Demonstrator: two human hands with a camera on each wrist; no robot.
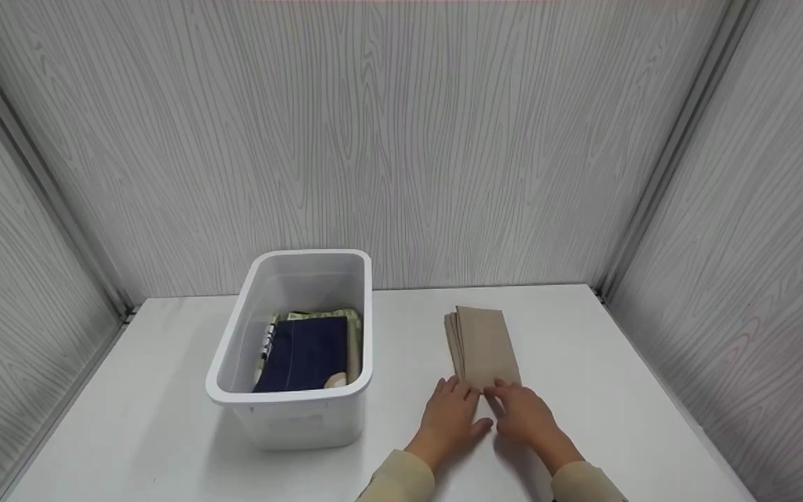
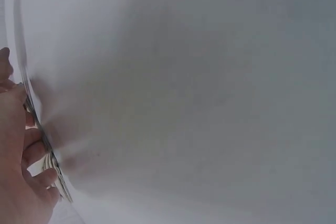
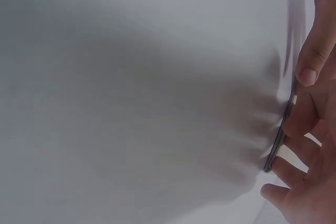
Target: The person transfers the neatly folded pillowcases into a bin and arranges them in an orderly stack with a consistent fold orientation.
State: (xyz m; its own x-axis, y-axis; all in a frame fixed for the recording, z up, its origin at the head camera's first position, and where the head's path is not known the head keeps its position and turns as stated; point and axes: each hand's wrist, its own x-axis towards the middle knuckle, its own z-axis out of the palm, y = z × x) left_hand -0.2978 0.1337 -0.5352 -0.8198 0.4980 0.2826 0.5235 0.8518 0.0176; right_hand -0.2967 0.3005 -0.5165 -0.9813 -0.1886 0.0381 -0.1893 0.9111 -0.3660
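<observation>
A folded brown cloth (image 1: pixel 488 341) lies lengthwise on the white table, its layers fanned slightly along the left side. My left hand (image 1: pixel 448 418) rests at its near left corner, fingers laid on the edge and thumb spread toward the right. Across from it, my right hand (image 1: pixel 523 416) touches the near right part with bent fingertips. The two hands are close together at the near edge. In the left wrist view, the left fingers (image 2: pixel 35 153) lie along the thin layered edge. The right wrist view shows the right fingers (image 3: pixel 299 148) along the same edge.
A white plastic bin (image 1: pixel 368 335) stands left of the cloth. Inside it are a folded navy cloth (image 1: pixel 304 352) and a green patterned cloth (image 1: pixel 354 335). Grey wood-grain panels (image 1: pixel 401 139) enclose the table (image 1: pixel 569 335) at the back and both sides.
</observation>
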